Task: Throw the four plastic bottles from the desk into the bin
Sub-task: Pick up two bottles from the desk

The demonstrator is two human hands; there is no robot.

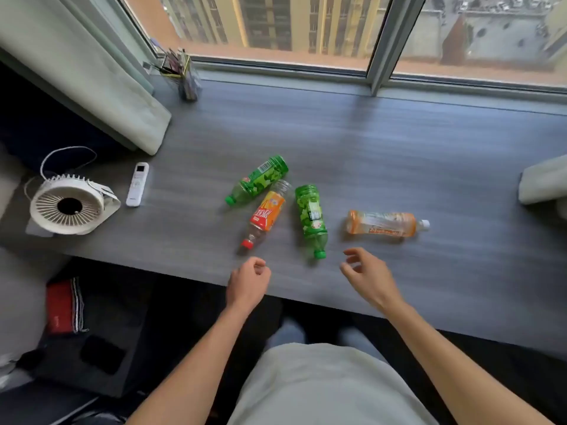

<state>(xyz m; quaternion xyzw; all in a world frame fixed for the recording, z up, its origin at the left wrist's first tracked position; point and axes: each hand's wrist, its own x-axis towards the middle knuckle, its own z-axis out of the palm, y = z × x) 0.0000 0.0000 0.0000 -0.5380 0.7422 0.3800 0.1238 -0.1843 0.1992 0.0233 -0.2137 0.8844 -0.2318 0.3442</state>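
Observation:
Several plastic bottles lie on their sides on the grey desk (399, 148). A green bottle (259, 178) lies furthest back. A clear bottle with an orange-red label and red cap (266, 213) lies beside it. Another green bottle (311, 217) points its cap toward me. An orange-tinted bottle with a white cap (385, 223) lies to the right. My left hand (249, 282) hovers at the desk's front edge just below the red cap, fingers curled, holding nothing. My right hand (366, 276) hovers below the orange-tinted bottle, fingers apart and empty. No bin is in view.
A white desk fan (69, 205) and a white remote (137, 184) sit at the desk's left end. A pen holder (184, 76) stands by the window. Curtains hang at left (92, 81) and right (543, 182). A red-and-striped item (63, 305) lies on the floor below left.

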